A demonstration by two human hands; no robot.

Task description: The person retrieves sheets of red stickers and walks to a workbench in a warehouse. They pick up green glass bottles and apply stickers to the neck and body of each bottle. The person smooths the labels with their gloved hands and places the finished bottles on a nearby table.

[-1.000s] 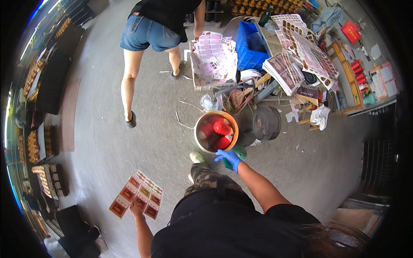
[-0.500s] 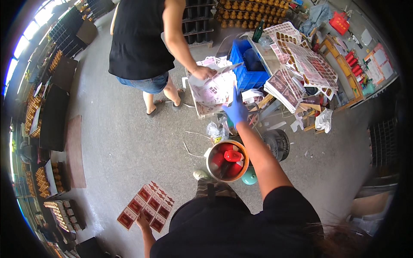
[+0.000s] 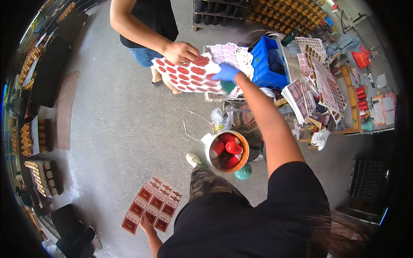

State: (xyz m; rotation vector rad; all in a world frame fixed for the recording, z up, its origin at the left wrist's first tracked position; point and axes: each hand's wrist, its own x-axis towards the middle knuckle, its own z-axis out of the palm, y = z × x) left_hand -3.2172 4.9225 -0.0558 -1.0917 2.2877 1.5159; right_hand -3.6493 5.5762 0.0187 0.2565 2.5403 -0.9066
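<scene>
My left hand (image 3: 147,224) is closed on a sheet of red labels (image 3: 158,198), held low at my left side. My right hand (image 3: 226,72), in a blue glove, stretches far forward and pinches the right edge of a white sheet with red oval stickers (image 3: 174,78). A co-worker's bare hand (image 3: 183,53) grips the same sheet from above. Just under my gloved fingers shows a blurred green patch (image 3: 229,87), which I cannot make out. Behind the sheet lies a pile of pink and white printed sheets (image 3: 228,53).
Near my feet stands a bucket (image 3: 210,160) with several red and white objects. A green round thing (image 3: 243,171) sits beside it. A blue crate (image 3: 263,51) stands beyond the pile, and stacked sticker sheets (image 3: 329,86) cover a cluttered bench at right. Racks of bottles line the back.
The co-worker's hand and my gloved hand have lifted a red oval sticker sheet off the pile and moved it left. My left hand still holds its labels. My view has shifted.
</scene>
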